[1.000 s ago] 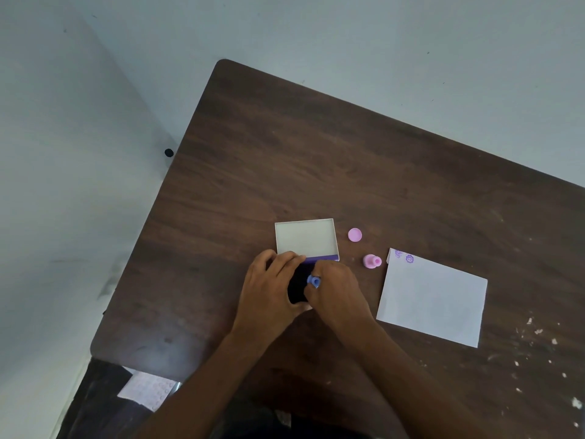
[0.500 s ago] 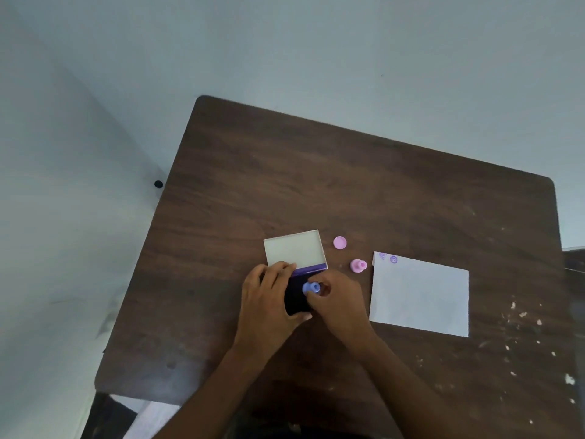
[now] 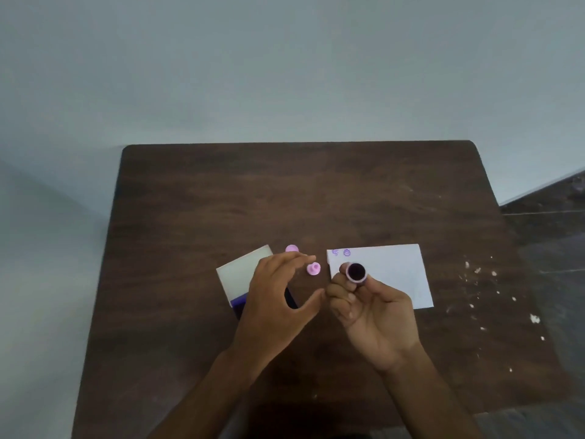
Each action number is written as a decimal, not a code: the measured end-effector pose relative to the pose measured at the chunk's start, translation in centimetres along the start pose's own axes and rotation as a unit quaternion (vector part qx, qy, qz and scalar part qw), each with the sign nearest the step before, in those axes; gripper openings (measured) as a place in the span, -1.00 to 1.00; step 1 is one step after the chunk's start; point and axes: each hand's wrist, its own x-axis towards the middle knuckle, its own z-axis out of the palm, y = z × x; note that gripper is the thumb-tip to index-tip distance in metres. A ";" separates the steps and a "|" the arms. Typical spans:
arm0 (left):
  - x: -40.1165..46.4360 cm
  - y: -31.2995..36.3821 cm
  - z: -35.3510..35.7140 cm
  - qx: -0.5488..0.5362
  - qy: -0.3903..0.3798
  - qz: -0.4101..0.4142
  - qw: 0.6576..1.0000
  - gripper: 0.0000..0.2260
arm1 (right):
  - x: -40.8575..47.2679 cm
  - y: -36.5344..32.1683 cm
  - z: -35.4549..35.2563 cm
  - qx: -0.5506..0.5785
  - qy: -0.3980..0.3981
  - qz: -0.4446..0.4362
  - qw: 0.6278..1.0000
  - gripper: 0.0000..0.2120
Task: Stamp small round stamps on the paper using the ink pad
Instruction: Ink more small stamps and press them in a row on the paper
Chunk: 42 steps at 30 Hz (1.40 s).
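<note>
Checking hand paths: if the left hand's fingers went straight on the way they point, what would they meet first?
Probably the pink stamp, just beyond the left hand fingertips; height above the table is unclear.

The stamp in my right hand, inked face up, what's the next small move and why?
Probably turn the stamp face down and press it on the paper just right of the two prints. Its face looks dark with ink, the right hand holds it over the paper, and bare paper lies beside those prints.

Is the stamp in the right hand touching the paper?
Apart. The head view shows the right hand holding the stamp raised, inked face up, above the paper.
</note>
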 end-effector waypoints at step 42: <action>6.8 0.3 14.0 0.279 -0.039 -0.048 0.958 -0.51 | 7.8 -8.9 -11.6 -0.746 0.283 -0.224 0.560 -0.68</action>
